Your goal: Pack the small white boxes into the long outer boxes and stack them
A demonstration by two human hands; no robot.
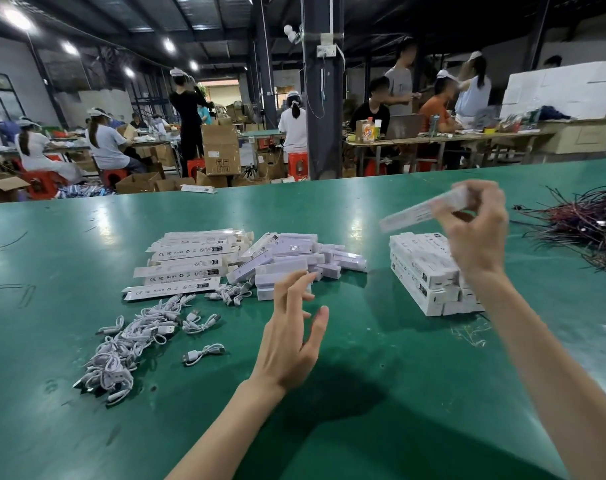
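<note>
A person's two bare arms reach over a green table [364, 393]. The right hand [474, 230] is raised above the table, its fingers curled round one end of a long box [423, 211]. The box is white and blurred, and it slants down towards the left. Just below that hand sits a stack [426, 271] of long white boxes, laid side by side in layers at the right of the table.

The left hand [291, 337] is released and grasps nothing. Its fingers are spread and loosely bent, and their tips are at the near edge of a heap of small boxes [294, 261] in the middle of the table. Left of the heap lie flat outer boxes [187, 265], overlapping in a rough row, printed sides up. Nearer the person, on the left, is a loose pile of short white cables [132, 344]. A tangle of dark wires [585, 223] lies at the far right of the table.
</note>
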